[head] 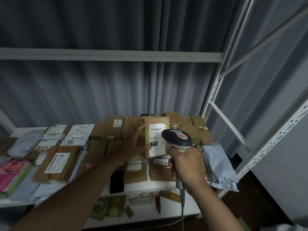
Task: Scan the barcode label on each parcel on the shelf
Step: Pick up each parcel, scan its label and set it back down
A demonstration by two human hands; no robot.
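My left hand (133, 140) grips a small brown cardboard parcel (154, 121) by its left edge and holds it tilted up above the shelf. Its white barcode label (156, 130), with "010" printed in a black box, faces me. My right hand (186, 165) is wrapped around the handle of a grey and black barcode scanner (177, 138). The scanner's head sits just in front of the label's right side and covers part of it. A grey cable hangs from the scanner handle.
The white shelf (150, 186) carries many cardboard parcels (106, 129), white-labelled flat mailers (76, 135) and a pink packet (11, 170) at the left. A crumpled blue-grey poly bag (218, 164) lies at the right end by the white perforated upright (273, 144). A lower shelf holds more items.
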